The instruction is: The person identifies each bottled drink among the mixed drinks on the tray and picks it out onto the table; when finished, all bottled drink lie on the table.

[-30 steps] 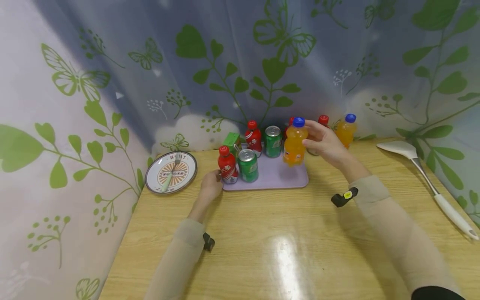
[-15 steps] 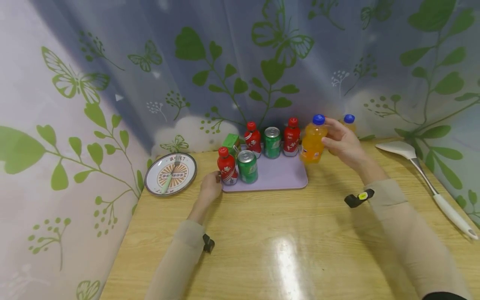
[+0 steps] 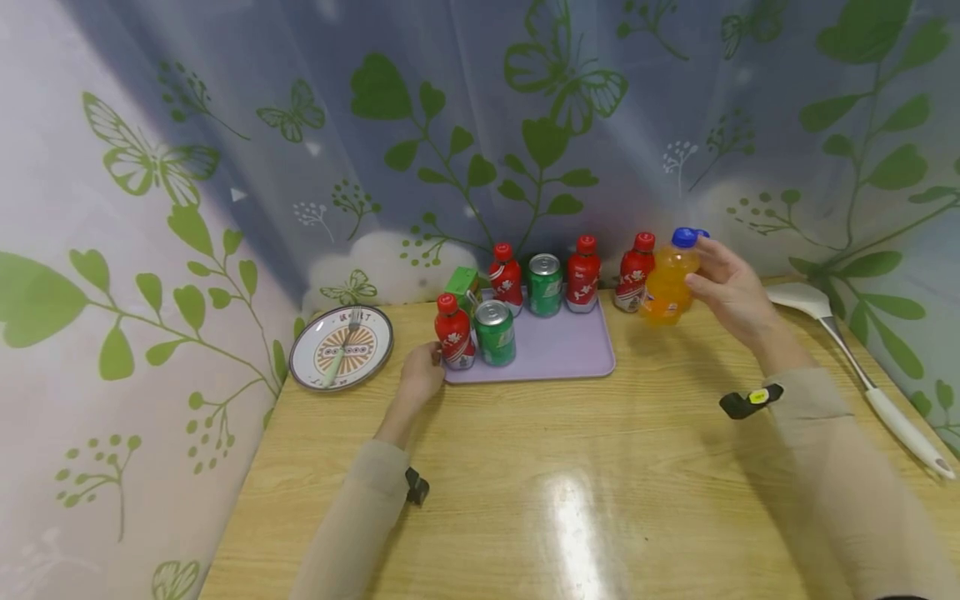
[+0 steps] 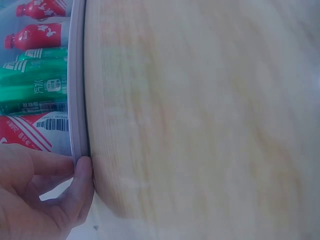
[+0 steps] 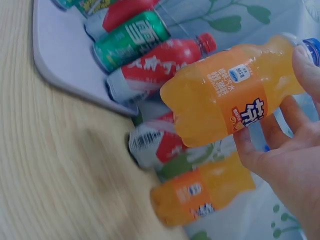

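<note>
My right hand [image 3: 731, 293] held blue-capped orange plastic bottle [image 3: 671, 285], twin [image 5: 200, 192] part-hidden; left hand [image 3: 422, 372] pinched lilac oblong tray [image 3: 558, 350], its eight o'clock; wood table [image 3: 480, 467].

the tray [image 3: 566, 350] is passable at front right, but red bottles [image 3: 582, 277] and a can [image 3: 545, 287] block behind.

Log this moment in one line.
left hand: pinches lilac rectangular tray at its edge | right hand: holds blue-capped orange plastic bottle | bottle: outside tray
</note>
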{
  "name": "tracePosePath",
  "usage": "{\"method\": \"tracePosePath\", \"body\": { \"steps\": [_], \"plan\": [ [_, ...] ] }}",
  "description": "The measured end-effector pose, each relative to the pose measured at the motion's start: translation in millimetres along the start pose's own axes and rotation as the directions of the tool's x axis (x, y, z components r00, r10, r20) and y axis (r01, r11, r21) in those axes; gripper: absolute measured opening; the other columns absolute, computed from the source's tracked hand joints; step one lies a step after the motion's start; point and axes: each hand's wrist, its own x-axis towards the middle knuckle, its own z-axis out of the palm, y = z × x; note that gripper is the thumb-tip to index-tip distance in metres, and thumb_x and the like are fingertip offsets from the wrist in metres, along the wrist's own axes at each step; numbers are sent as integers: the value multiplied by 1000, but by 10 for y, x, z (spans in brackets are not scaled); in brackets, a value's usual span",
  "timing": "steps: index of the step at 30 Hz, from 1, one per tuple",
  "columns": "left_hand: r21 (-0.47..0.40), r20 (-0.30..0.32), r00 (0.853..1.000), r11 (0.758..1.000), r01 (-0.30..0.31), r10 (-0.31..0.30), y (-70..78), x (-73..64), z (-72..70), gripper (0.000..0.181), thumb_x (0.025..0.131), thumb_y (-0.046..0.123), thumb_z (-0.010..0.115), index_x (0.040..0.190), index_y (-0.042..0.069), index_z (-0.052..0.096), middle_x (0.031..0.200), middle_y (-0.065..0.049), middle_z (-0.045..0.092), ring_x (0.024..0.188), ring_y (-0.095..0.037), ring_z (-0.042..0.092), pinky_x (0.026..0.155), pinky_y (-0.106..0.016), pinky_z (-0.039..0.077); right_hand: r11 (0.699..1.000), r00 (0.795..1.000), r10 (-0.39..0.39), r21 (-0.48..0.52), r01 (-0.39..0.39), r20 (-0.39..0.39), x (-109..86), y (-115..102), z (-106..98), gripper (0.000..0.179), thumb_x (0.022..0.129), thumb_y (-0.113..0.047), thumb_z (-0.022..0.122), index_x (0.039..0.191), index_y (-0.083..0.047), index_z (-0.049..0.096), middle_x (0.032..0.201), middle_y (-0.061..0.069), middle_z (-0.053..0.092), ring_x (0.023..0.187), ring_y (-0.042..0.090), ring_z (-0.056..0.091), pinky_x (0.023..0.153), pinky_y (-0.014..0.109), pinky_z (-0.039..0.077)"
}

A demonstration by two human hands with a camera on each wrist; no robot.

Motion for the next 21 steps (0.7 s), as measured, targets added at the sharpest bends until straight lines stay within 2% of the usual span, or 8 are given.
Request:
{"method": "tracePosePath", "body": {
  "steps": [6, 13, 21],
  "plan": [
    [0, 9, 1000, 1000, 12, -12, 4, -3, -1, 61, 80, -12, 57, 141, -6, 61, 124, -27, 72, 121, -42, 67, 106, -53, 56, 1000, 998, 2, -26, -3, -58, -82, -22, -213, 57, 101, 6, 59, 153, -17, 52, 139, -13, 69, 123, 3, 64, 94, 19, 58],
    [12, 3, 1000, 1000, -2, 2, -6, 1, -8, 61, 79, -11, 57, 139, -7, 62, 122, -27, 73, 119, -42, 68, 105, -53, 56, 1000, 995, -17, 0, 17, -99, -158, -37, -451, 57, 99, 5, 61, 152, -15, 53, 136, -10, 72, 119, 5, 67, 91, 19, 60],
    [-1, 11, 1000, 1000, 9, -9, 1, -6, -7, 61, 79, -11, 56, 140, -7, 62, 125, -27, 72, 122, -43, 67, 108, -53, 55, 999, 978, 17, 44, -8, -210, -207, -51, -657, 63, 99, 8, 60, 154, -20, 49, 128, -12, 74, 111, 4, 69, 84, 18, 60]
  ]
}}
